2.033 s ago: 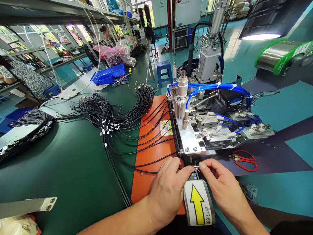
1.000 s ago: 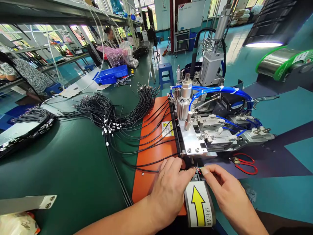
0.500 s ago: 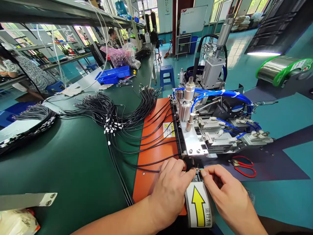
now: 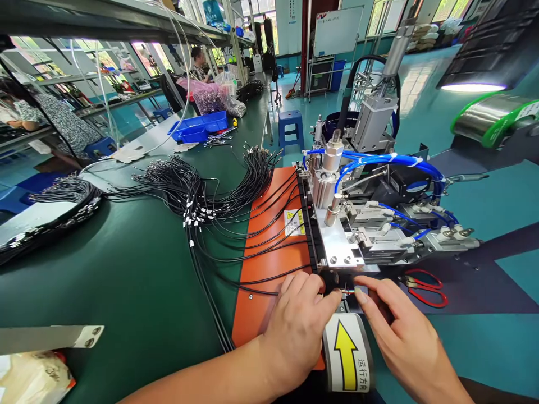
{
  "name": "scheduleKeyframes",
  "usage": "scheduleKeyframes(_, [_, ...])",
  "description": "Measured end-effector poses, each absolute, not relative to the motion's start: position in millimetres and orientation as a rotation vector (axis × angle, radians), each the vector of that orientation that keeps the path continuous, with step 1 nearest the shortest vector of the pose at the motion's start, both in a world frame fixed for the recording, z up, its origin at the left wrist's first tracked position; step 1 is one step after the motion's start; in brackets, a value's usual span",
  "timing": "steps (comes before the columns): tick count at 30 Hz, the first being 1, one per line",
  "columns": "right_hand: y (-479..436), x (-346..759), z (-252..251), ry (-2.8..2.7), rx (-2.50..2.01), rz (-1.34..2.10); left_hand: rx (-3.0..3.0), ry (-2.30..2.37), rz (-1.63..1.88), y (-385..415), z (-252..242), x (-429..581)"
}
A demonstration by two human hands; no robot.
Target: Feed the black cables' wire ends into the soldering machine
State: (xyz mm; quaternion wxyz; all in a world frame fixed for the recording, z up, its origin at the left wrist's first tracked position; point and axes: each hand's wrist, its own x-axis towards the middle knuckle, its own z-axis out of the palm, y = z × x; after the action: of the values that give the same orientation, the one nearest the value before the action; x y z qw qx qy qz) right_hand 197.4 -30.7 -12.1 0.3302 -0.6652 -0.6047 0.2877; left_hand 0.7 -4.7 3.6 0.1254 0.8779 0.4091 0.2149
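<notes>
My left hand (image 4: pixel 301 322) is closed around the end of a black cable (image 4: pixel 263 291) at the near front of the machine (image 4: pixel 337 241). Thin coloured wires (image 4: pixel 348 291) stick out to the right past its thumb tip. Just right of them, my right hand (image 4: pixel 406 331) has its index finger and thumb parted, with the thumb tip close to the wire ends; whether it touches them I cannot tell. Below both hands is a rounded cover (image 4: pixel 346 356) with a yellow arrow. Several other black cables (image 4: pixel 273 247) run across the orange plate (image 4: pixel 256 322) into the machine's edge.
A large bundle of black cables (image 4: pixel 177 182) lies on the green table (image 4: pixel 138 280). Red-handled cutters (image 4: pixel 425 287) lie right of my right hand. Beyond are a solder wire spool (image 4: pixel 490 120), a lamp (image 4: pixel 484 56) and a blue tray (image 4: pixel 202 126). Other people sit at left.
My right index finger has lifted and parted from the thumb, and the hand has drawn slightly right of the wires. My left hand stays in place. The view has shifted a little.
</notes>
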Motion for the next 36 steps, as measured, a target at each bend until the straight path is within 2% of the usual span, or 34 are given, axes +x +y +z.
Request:
scheduleKeyframes(4, [-31.2,197.2,-13.0,-1.681,-1.582,0.732,2.560,1.204,0.629,-5.4,5.1,1.1])
scheduleKeyframes(13, [-31.9,194.6,-9.6,-1.590,-1.706,0.696,2.623,1.210,0.602,-4.0,7.5,0.3])
scheduleKeyframes(27, [-16.5,195.7,-9.4,-1.370,-1.852,1.103,2.606,1.289,0.410,-11.7,18.4,-2.6])
scheduleKeyframes(33, [-17.9,195.0,-6.3,-1.393,-1.813,1.100,2.577,1.348,0.346,-13.4,20.3,-2.9])
scheduleKeyframes(36, [-26.4,196.1,0.7,-1.387,-1.829,0.937,2.602,1.329,0.299,-13.0,22.2,-2.7])
